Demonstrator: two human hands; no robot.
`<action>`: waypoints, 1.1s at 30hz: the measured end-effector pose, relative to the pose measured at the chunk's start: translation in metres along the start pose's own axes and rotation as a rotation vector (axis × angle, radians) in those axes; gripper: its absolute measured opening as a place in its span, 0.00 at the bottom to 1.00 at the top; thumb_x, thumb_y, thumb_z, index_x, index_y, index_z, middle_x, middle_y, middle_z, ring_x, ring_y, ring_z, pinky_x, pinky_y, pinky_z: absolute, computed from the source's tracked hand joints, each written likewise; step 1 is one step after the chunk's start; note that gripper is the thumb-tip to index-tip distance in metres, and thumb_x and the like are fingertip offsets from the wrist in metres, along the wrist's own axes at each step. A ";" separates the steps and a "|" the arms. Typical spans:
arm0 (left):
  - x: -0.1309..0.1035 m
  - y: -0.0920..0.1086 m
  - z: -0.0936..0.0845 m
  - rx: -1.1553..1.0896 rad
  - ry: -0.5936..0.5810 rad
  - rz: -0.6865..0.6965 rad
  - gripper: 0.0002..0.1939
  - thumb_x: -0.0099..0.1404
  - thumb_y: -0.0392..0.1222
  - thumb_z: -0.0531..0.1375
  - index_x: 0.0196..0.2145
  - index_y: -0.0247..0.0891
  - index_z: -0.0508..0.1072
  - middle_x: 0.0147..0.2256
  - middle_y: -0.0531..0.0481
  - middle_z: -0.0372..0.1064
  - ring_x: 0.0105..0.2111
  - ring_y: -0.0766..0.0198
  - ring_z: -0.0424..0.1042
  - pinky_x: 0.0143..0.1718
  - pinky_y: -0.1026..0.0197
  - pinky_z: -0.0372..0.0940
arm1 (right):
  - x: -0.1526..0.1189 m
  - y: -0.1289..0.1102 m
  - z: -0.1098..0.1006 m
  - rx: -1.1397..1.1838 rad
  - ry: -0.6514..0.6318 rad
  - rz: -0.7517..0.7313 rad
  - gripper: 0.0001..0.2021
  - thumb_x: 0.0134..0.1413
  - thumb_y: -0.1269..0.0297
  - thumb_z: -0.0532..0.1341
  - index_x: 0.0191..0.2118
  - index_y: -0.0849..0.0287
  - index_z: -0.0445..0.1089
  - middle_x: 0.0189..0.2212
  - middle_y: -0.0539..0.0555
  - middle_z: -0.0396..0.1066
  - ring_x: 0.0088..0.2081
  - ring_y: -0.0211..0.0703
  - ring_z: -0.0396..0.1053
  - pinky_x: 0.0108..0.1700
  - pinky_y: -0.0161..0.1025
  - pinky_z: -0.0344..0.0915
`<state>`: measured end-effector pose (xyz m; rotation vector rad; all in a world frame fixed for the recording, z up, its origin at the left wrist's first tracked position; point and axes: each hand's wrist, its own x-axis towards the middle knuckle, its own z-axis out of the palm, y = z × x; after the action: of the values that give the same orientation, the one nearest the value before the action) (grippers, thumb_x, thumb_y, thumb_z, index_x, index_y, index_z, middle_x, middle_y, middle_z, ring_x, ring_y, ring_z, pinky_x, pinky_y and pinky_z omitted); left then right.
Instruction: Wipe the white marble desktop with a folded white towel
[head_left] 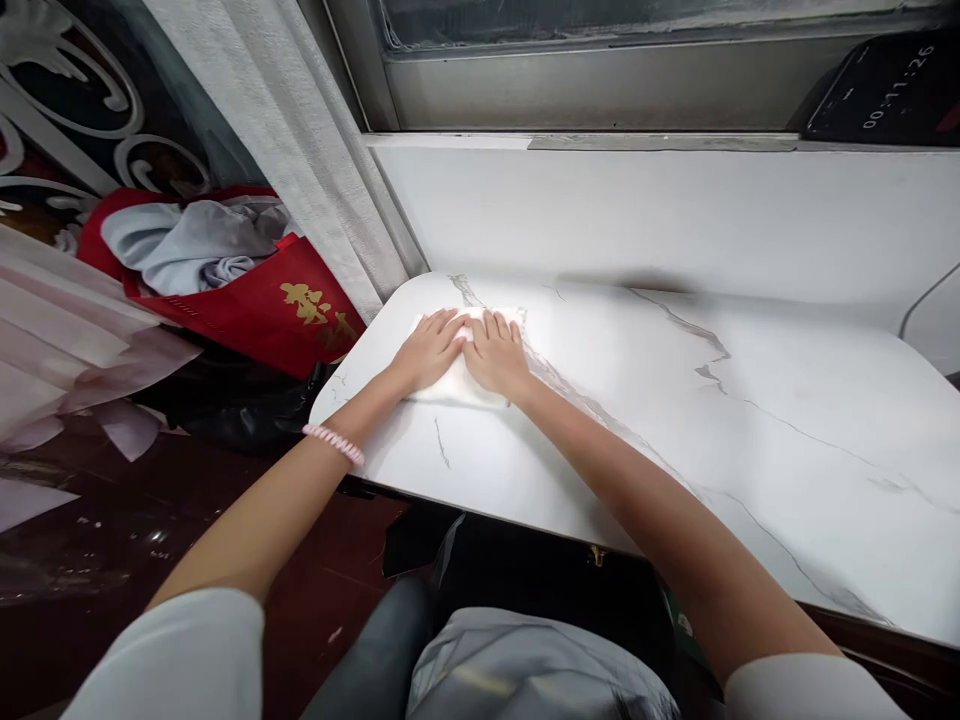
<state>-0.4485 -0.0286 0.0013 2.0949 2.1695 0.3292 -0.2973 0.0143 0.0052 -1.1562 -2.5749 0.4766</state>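
A white cloth (pixel 469 388) lies flat near the left end of the white marbled tabletop (pixel 637 400). On its left part rests my left hand (pixel 431 350), palm down with the fingers stretched out. My right hand (pixel 495 352) lies flat on the cloth just beside it, fingers extended toward the wall. The two hands touch or nearly touch at the thumbs. Parts of the cloth are hidden under both palms. A pink coiled band (pixel 334 445) circles my left forearm near the wrist.
A red bag (pixel 262 315) holding pale clothing (pixel 202 240) stands left of the table. Beside it hangs a white curtain (pixel 300 130). A phone showing a timer (pixel 889 90) leans on the ledge at upper right. A thin cable (pixel 926 298) runs at the right wall.
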 end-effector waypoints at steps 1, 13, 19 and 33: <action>0.019 -0.001 0.001 -0.008 -0.007 0.015 0.28 0.74 0.48 0.40 0.67 0.39 0.55 0.69 0.43 0.49 0.70 0.54 0.46 0.69 0.45 0.41 | 0.012 0.007 -0.002 -0.009 0.017 0.032 0.25 0.69 0.64 0.43 0.68 0.61 0.55 0.71 0.62 0.49 0.71 0.52 0.44 0.70 0.56 0.40; 0.143 0.018 0.017 0.005 0.058 0.084 0.27 0.74 0.43 0.43 0.66 0.32 0.58 0.67 0.38 0.54 0.67 0.53 0.51 0.68 0.48 0.44 | 0.093 0.087 -0.017 -0.085 0.132 0.062 0.26 0.66 0.66 0.45 0.66 0.61 0.59 0.68 0.61 0.54 0.69 0.52 0.48 0.69 0.55 0.42; 0.139 0.019 0.021 0.004 0.052 0.084 0.28 0.74 0.43 0.40 0.68 0.32 0.55 0.69 0.37 0.50 0.69 0.51 0.48 0.69 0.44 0.41 | 0.084 0.085 -0.017 -0.117 0.100 0.083 0.28 0.67 0.65 0.44 0.69 0.63 0.53 0.71 0.64 0.48 0.71 0.54 0.43 0.69 0.58 0.39; 0.040 0.065 0.020 -0.003 0.003 0.069 0.29 0.75 0.46 0.40 0.69 0.33 0.52 0.70 0.39 0.46 0.71 0.50 0.43 0.69 0.42 0.39 | -0.017 0.062 -0.019 -0.162 0.069 0.053 0.28 0.68 0.64 0.44 0.71 0.64 0.51 0.71 0.65 0.45 0.72 0.55 0.42 0.69 0.58 0.40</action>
<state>-0.3822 0.0144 -0.0001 2.1730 2.1007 0.3418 -0.2376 0.0435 -0.0043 -1.2739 -2.5675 0.2374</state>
